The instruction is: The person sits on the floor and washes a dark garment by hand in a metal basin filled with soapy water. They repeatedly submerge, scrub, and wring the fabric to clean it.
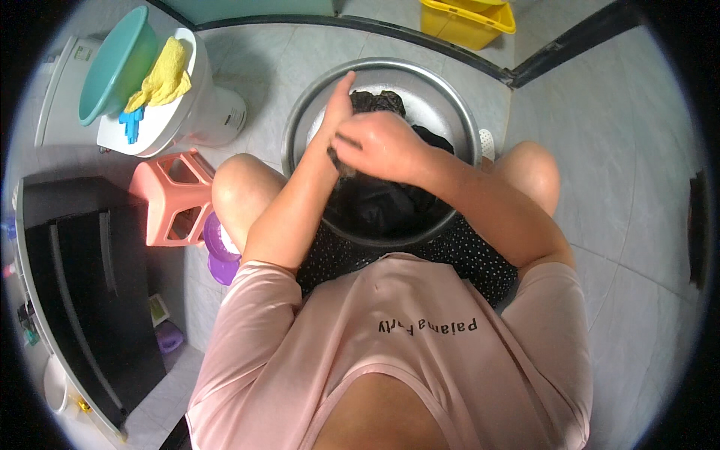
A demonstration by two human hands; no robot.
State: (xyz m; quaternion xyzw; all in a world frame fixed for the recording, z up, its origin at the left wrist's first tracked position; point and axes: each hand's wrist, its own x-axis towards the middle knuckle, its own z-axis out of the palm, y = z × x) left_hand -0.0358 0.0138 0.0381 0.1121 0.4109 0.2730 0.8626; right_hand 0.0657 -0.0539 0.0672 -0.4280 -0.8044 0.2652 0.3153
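Observation:
A wide metal basin [468, 121] stands on the floor between the person's knees. Wet-looking black cloth [377, 205] lies in the near part of it. My right hand [388, 145] is closed in a fist on a dark lace garment [378, 102], part of which hangs out by the left wrist. Behind that fist is my left hand [339, 107], thumb pointing up and away. Its other fingers are mostly hidden, so its hold on the lace cannot be made out. Both hands are above the basin.
At left, a white toilet [194, 112] bears a green basin [115, 67], a yellow cloth [163, 76] and a blue item [131, 124]. A pink plastic stool [174, 202] and a purple container [222, 242] stand beside the left knee. A yellow bin [467, 25] is beyond the dark threshold [427, 45].

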